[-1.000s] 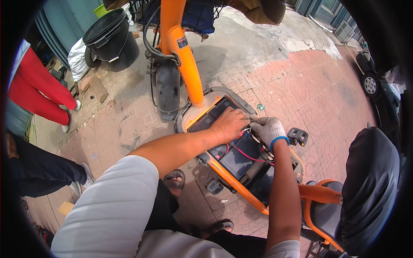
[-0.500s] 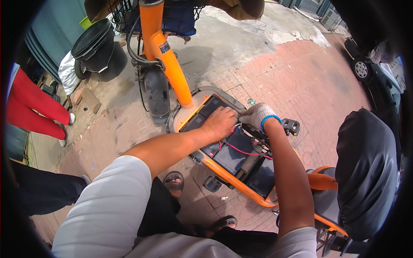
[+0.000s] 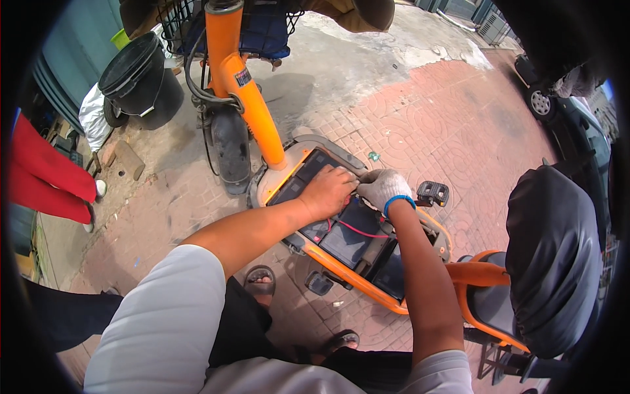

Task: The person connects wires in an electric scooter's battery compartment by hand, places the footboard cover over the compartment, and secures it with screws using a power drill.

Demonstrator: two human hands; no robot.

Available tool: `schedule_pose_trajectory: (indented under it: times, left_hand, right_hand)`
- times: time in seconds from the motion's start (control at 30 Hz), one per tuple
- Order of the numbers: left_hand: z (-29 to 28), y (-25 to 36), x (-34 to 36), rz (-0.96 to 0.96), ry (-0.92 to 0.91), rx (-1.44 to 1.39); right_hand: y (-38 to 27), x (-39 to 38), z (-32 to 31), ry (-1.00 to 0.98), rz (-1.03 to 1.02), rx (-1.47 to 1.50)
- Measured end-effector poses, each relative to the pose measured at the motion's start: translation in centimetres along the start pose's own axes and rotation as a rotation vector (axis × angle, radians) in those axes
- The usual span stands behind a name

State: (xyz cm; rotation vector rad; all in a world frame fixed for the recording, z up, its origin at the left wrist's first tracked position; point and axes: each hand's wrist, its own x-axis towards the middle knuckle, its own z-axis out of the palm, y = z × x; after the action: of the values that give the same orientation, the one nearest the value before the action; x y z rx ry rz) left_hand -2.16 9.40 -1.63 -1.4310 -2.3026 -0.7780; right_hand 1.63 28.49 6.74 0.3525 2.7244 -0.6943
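Observation:
An orange electric scooter [image 3: 258,125] stands before me, the compartment in its footboard uncovered. Dark rectangular batteries [image 3: 348,236] lie inside it, and a red wire [image 3: 359,231] runs across them. My bare left hand [image 3: 328,192] is over the batteries, its fingers bent and closed. My right hand [image 3: 382,189], in a whitish knit glove with a blue cuff, pinches close beside it. The fingertips of both hands meet above the compartment. Whatever they grip is too small and too hidden to name.
Pedals [image 3: 433,193] jut from both sides of the scooter; a dark-covered seat [image 3: 554,256] rises at right. A black bucket [image 3: 141,85] stands far left near a person in red trousers [image 3: 49,171]. Another person's dark trouser leg [image 3: 72,315] is at lower left. A car [image 3: 571,131] stands far right.
The whole view has shifted slightly, so most things sit further left in the picture. Both hands stay together above the batteries, with the right hand's grip slightly changed.

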Motion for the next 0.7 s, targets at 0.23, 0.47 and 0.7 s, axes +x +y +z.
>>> schedule_pose_trajectory:
  times: [0.23,0.47,0.7]
  left_hand:
    - [0.2,0.1,0.4,0.027,0.032,-0.016]
    - [0.4,-0.3,0.1,0.007,-0.001,-0.027]
    - [1.2,-0.3,-0.4,-0.011,-0.006,-0.016]
  right_hand:
    - [1.5,-0.1,0.1,-0.018,0.091,0.171]
    - [0.5,0.5,-2.1,-0.202,0.184,0.472]
    - [-0.1,2.7,-2.6,-0.328,0.190,0.273]
